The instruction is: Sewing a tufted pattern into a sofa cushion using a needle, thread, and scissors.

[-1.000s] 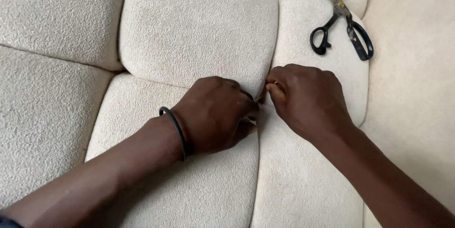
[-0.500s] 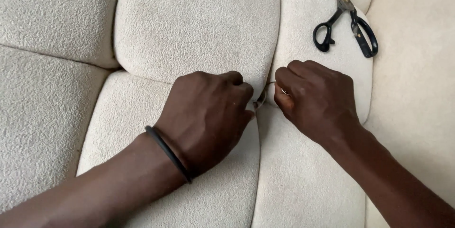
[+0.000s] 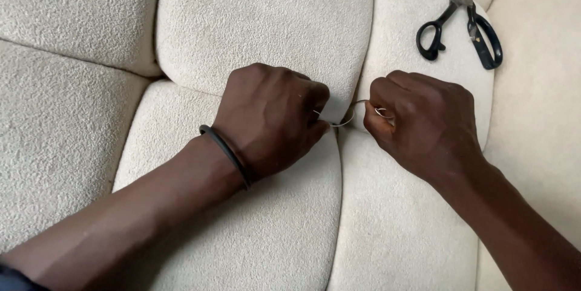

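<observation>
Surface: a cream, nubbly upholstered cushion surface point(image 3: 260, 19), quilted into plump rounded pads divided by deep seams, fills the whole head view.
Seam: a vertical seam point(image 3: 336, 206) runs down between two lower pads, and both hands meet at its upper end, where several pads come together.
Left hand: the left hand point(image 3: 269, 115) lies knuckles-up on the lower middle pad, fingers curled tight into a fist, its fingertips pinching one end of a thin curved needle point(image 3: 346, 117).
Wristband: a dark band point(image 3: 225, 153) circles the left wrist.
Right hand: the right hand point(image 3: 423, 124) sits just across the seam, also clenched, its fingertips closed on the other end of the needle.
Needle: thin, silvery and bowed, it spans the small gap between the two hands right over the seam junction. Its long axis lies roughly left to right across the view, the curve sagging toward the viewer in the middle. Which end is the point cannot be told; both ends are hidden by fingers.
Scissors: black-handled scissors point(image 3: 461, 22) lie on the upper right pad, well apart from the hands, handles toward the viewer, blades pointing away and running off the top edge.
</observation>
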